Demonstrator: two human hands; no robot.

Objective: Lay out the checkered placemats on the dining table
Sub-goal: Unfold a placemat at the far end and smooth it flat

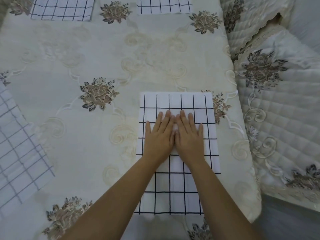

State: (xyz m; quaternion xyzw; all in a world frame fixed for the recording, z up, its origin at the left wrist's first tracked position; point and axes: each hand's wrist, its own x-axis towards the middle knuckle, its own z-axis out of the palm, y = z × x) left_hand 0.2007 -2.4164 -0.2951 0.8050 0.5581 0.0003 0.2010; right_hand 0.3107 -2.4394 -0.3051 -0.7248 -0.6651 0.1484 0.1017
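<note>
Where the tabletop (107, 54) filled most of the frame, it was covered by a cream tablecloth (155, 70) embroidered with pale scrolls and brown-grey rose motifs.

Quilted seat cover (285, 122), right of the frame: cream, lace-trimmed, same rose motif, beside the tabletop's right edge. A second quilted cover (242, 23) sat in the upper right corner.

Left placemat (20, 153), white with a dark grid: lay askew on the cloth at the left edge of the frame, cut off by it.

Near placemat (176, 101), same checkered pattern: lay flat at lower centre, long side running up the frame, close to the tabletop's right edge, its upper right corner over a rose motif.

Upper-left placemat (62, 7) and upper-centre placemat (164, 5): both partly out of frame along the top edge, well apart from the near one.

Left hand (159, 137) and right hand (188, 137): side by side and touching, palms down, fingers straight and spread, pressed flat on the middle of the near placemat, gripping nothing.
</note>
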